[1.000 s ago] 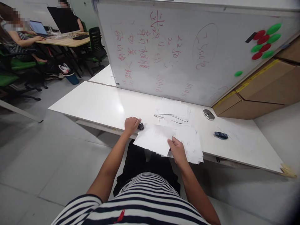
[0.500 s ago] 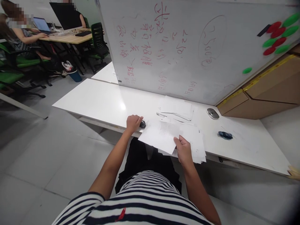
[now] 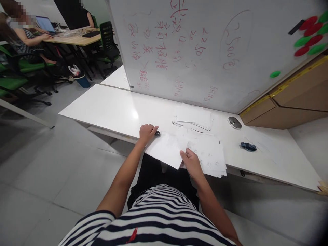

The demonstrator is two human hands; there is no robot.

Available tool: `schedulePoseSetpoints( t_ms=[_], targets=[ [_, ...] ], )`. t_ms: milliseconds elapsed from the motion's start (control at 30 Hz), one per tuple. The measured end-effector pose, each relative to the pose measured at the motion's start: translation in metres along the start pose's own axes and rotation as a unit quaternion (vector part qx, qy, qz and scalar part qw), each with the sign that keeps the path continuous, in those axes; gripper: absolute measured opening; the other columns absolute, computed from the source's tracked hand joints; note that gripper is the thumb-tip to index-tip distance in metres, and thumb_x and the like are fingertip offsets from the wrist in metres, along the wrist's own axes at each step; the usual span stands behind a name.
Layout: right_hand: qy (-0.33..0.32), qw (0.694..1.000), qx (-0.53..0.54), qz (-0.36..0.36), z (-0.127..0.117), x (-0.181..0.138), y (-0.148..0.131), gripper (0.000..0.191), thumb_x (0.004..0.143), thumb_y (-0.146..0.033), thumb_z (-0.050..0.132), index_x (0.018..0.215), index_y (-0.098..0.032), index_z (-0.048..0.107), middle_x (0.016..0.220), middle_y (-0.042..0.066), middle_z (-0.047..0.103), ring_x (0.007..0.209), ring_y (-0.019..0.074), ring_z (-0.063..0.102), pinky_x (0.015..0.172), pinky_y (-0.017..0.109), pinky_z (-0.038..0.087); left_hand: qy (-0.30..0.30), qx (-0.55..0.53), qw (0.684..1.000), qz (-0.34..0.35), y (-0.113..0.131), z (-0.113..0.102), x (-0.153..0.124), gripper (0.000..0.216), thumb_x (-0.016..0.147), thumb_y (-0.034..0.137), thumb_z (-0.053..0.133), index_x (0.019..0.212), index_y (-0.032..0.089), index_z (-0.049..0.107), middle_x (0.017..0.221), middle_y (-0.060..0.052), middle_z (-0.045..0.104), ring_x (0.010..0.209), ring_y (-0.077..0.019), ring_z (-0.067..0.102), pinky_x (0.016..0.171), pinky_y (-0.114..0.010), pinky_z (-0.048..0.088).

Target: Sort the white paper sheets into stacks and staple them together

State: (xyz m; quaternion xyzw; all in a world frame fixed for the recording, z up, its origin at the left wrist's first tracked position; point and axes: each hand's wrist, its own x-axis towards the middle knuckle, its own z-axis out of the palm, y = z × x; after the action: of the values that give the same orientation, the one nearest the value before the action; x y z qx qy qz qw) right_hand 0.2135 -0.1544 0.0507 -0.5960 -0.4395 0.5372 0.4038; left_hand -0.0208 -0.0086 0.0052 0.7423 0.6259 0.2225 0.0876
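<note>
My left hand (image 3: 147,133) rests closed at the front edge of the white table (image 3: 107,109), fingers curled over a small dark object (image 3: 157,133) that I cannot name. My right hand (image 3: 191,161) pinches the near corner of a white sheet of paper (image 3: 165,150), which hangs partly over the table's edge. Just right of that sheet lies a loose pile of printed papers (image 3: 208,153). A second stack of papers (image 3: 194,117) sits farther back, near the whiteboard.
A large whiteboard (image 3: 205,44) with red writing and red and green magnets stands along the table's back. A grey oval object (image 3: 234,122) and a small dark blue object (image 3: 248,146) lie to the right. Cardboard boxes (image 3: 299,99) stand at right. People sit at a desk (image 3: 74,39) far left.
My right hand has drawn the sheet a little to the left and nearer the table's edge. My left hand stays closed over the dark object. The view has shifted slightly.
</note>
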Motion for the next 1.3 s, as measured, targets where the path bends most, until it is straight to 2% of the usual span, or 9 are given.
schedulePoseSetpoints(
  t_ms=[100,200,300,467,600,800,967,1067,1300],
  targets=[
    [-0.010,0.999,-0.035,-0.002,0.004,0.000,-0.001,0.037,0.086,-0.051,0.054,0.102,-0.019,0.064,0.058,-0.004,0.058,0.048,0.0140,0.054,0.053,0.026,0.045,0.003,-0.042,0.998,-0.037,0.006,0.000,0.000,0.039,0.091,0.054,0.046,0.077,0.022,0.064,0.085,-0.005,0.069,0.085,-0.0215,0.059,0.086,-0.039,0.036],
    [0.003,0.998,-0.064,-0.009,0.005,0.000,-0.003,0.036,0.088,-0.051,0.051,0.100,-0.020,0.064,0.061,-0.003,0.059,0.051,0.0144,0.055,0.053,0.026,0.044,0.013,-0.053,0.997,-0.058,0.012,0.003,-0.002,0.030,0.088,0.051,0.054,0.102,0.025,0.063,0.110,-0.005,0.068,0.112,-0.0259,0.054,0.103,-0.045,0.028],
    [0.027,0.993,-0.107,-0.032,0.003,0.001,-0.004,0.034,0.089,-0.051,0.049,0.092,-0.021,0.064,0.066,-0.002,0.060,0.057,0.0149,0.055,0.055,0.026,0.043,-0.002,-0.029,0.999,-0.041,0.014,0.005,-0.004,0.023,0.092,0.043,0.050,0.101,0.026,0.062,0.116,-0.005,0.066,0.128,-0.0288,0.043,0.111,-0.052,0.015],
    [0.048,0.985,-0.150,-0.074,0.004,0.006,-0.005,0.035,0.089,-0.049,0.046,0.097,-0.022,0.067,0.076,0.001,0.065,0.074,0.0183,0.059,0.066,0.027,0.044,-0.021,-0.040,0.998,-0.049,0.011,0.004,-0.001,0.038,0.093,0.048,0.042,0.075,0.023,0.063,0.090,-0.004,0.070,0.097,-0.0243,0.056,0.099,-0.047,0.029],
    [0.061,0.987,-0.132,-0.072,-0.001,0.008,-0.008,0.040,0.089,-0.050,0.047,0.104,-0.021,0.069,0.083,0.002,0.068,0.080,0.0211,0.061,0.070,0.029,0.046,0.025,-0.030,0.997,-0.068,0.010,0.006,0.000,0.048,0.095,0.046,0.036,0.059,0.020,0.056,0.072,-0.004,0.067,0.083,-0.0210,0.057,0.089,-0.041,0.033],
    [0.100,0.990,-0.090,-0.052,-0.048,-0.005,-0.025,0.040,0.083,-0.052,0.057,0.099,-0.018,0.071,0.081,0.003,0.069,0.081,0.0240,0.062,0.071,0.031,0.047,0.074,0.010,0.995,-0.067,0.011,0.011,-0.003,0.044,0.092,0.039,0.039,0.055,0.021,0.054,0.067,-0.005,0.067,0.080,-0.0209,0.058,0.086,-0.039,0.033],
    [0.211,0.974,-0.069,-0.051,-0.091,-0.021,-0.019,0.039,0.081,-0.055,0.060,0.092,-0.018,0.068,0.076,0.002,0.066,0.073,0.0203,0.058,0.066,0.029,0.044,0.091,0.036,0.994,-0.042,0.008,0.014,-0.002,0.043,0.093,0.038,0.038,0.056,0.021,0.054,0.069,-0.006,0.068,0.080,-0.0212,0.058,0.086,-0.039,0.032],
    [0.239,0.966,-0.086,-0.042,-0.101,-0.023,-0.009,0.035,0.083,-0.054,0.058,0.088,-0.020,0.065,0.075,0.001,0.064,0.071,0.0178,0.056,0.063,0.027,0.042,0.108,0.036,0.992,-0.045,0.009,0.017,-0.003,0.044,0.093,0.037,0.037,0.054,0.021,0.051,0.067,-0.006,0.067,0.079,-0.0210,0.057,0.087,-0.039,0.032],
    [0.243,0.964,-0.096,-0.042,-0.114,-0.022,-0.007,0.035,0.083,-0.055,0.055,0.082,-0.020,0.060,0.074,0.000,0.062,0.068,0.0165,0.054,0.061,0.026,0.040,0.113,0.022,0.993,-0.040,0.009,0.020,-0.003,0.046,0.094,0.038,0.035,0.053,0.021,0.049,0.063,-0.006,0.064,0.075,-0.0208,0.055,0.088,-0.039,0.032]
  ],
)
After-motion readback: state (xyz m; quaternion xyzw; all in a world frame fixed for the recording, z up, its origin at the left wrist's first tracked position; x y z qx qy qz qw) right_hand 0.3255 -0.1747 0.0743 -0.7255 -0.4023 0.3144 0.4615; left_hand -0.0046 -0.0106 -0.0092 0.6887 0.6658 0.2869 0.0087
